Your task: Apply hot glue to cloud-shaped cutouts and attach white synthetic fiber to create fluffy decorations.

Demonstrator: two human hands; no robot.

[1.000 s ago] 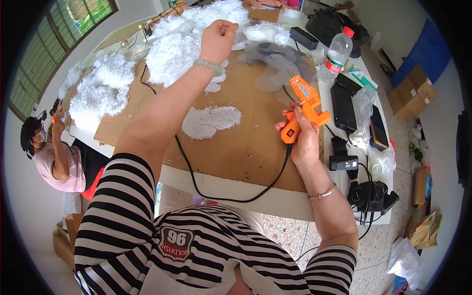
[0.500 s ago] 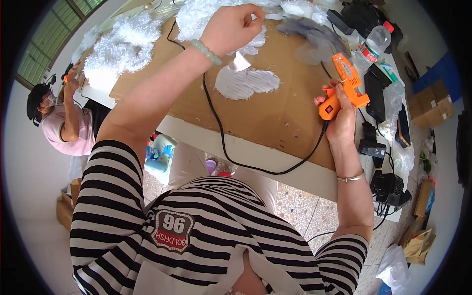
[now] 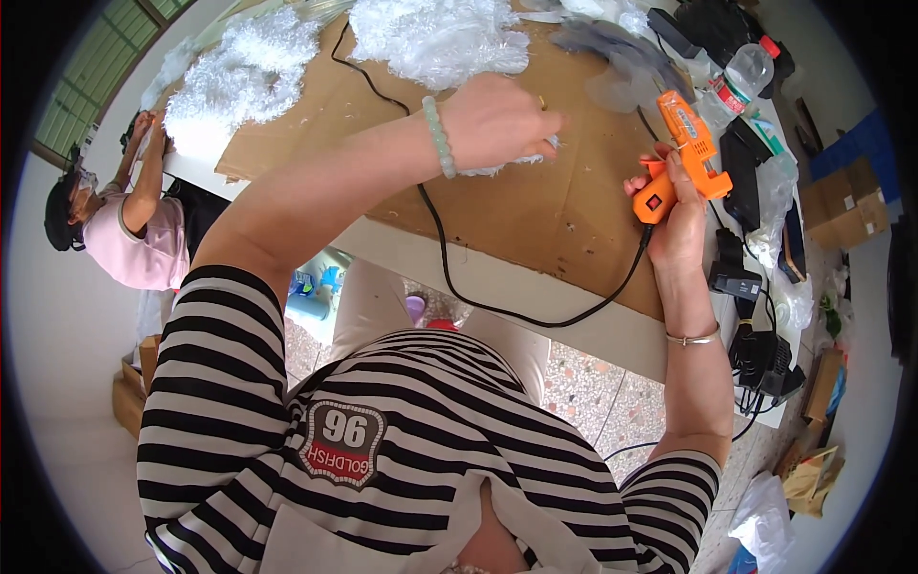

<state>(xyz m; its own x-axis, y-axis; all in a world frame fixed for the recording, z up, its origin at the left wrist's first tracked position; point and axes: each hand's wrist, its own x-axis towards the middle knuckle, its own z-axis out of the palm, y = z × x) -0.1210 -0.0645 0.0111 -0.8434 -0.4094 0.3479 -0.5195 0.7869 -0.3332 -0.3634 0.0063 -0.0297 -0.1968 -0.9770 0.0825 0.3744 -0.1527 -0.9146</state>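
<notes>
My right hand (image 3: 677,225) is wrapped round the handle of an orange hot glue gun (image 3: 681,158), its nozzle tilted up and away over the right part of the cardboard. A black cord (image 3: 435,215) runs from the gun's base and loops across the table. My left hand (image 3: 502,120) is closed over a ribbed white piece (image 3: 512,170) with frayed edges lying on the cardboard. Its fingers are bent at the piece's right edge, where some white shows between them. Most of that piece is hidden under the hand.
Brown cardboard (image 3: 598,206) covers the tabletop. Fluffy white tinsel (image 3: 253,72) and a second white heap (image 3: 435,38) lie at the far side, beside grey gauze (image 3: 622,57). A bottle (image 3: 746,72) and black adapters (image 3: 760,359) crowd the right. Another person (image 3: 129,220) works at left.
My left hand has come nearer and to the right, from the far white heap down onto the ribbed white piece. The glue gun stays in my right hand, nearly unmoved.
</notes>
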